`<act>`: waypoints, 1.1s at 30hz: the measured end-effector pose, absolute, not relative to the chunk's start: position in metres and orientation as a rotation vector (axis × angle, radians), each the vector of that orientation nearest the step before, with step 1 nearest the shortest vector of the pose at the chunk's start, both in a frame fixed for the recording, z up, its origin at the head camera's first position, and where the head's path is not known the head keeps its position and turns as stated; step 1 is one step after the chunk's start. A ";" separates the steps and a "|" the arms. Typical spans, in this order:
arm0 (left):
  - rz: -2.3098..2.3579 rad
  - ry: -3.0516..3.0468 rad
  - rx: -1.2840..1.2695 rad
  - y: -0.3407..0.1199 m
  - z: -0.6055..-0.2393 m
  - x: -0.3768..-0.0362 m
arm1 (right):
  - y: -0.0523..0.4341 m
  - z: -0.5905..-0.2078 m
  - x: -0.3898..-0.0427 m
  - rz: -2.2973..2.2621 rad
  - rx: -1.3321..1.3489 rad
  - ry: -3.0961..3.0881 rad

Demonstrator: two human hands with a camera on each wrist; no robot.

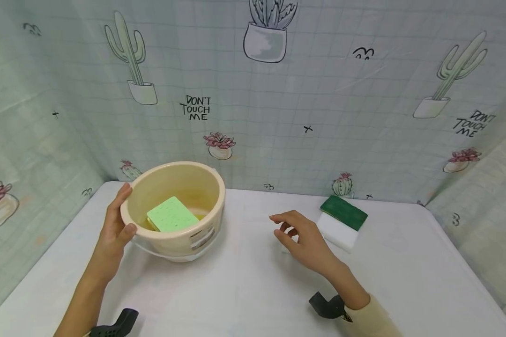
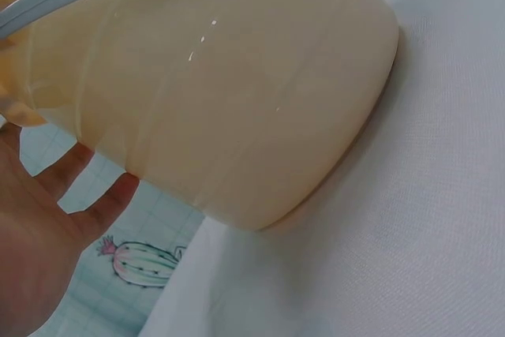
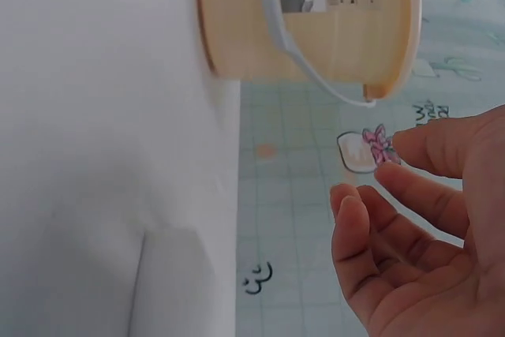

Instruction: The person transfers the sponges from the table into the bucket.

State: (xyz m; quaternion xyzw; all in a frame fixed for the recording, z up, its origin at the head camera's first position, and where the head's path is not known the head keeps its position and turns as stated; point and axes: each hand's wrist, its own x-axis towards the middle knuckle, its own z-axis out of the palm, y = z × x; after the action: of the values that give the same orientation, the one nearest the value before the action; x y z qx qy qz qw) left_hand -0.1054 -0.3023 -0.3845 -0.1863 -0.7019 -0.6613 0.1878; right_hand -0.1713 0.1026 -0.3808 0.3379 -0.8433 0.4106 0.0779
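Left hand (image 1: 115,229) gripped the cream bucket's (image 1: 202,187) rim at 9 o'clock, steadying it with the green sponge (image 1: 171,214) inside; right hand (image 1: 305,238) hovered empty, fingers relaxed, above the surface (image 1: 244,290).

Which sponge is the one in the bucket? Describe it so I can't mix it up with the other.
Start at the cream bucket on the white table's left side, gripped at its rim by the left hand. Inside lies the light green sponge, tilted. The other sponge is dark green on white, out on the table beyond the right hand.
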 end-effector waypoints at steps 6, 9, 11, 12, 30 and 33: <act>-1.869 -1.985 -0.507 -0.303 -0.386 -0.108 | 0.128 -0.390 -0.172 1.197 0.956 -2.523; -1.864 -1.991 -0.497 -0.303 -0.386 -0.107 | 0.141 -0.398 -0.172 1.182 0.922 -2.527; -1.863 -1.991 -0.505 -0.303 -0.386 -0.107 | 0.149 -0.403 -0.172 1.167 0.895 -2.536; -1.863 -1.990 -0.507 -0.303 -0.386 -0.107 | 0.153 -0.406 -0.171 1.160 0.880 -2.545; -1.860 -1.976 -0.526 -0.302 -0.386 -0.106 | 0.199 -0.430 -0.172 1.174 0.689 -2.682; -1.857 -1.978 -0.518 -0.303 -0.386 -0.106 | 0.200 -0.430 -0.173 1.208 0.711 -2.670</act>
State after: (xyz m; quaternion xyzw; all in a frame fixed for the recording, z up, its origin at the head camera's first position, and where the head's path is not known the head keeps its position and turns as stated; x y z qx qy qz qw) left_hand -0.1060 -0.3029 -0.3862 -0.1843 -0.7031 -0.6603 0.1887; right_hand -0.1729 0.2004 -0.4303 0.2353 -0.8836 0.3997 0.0631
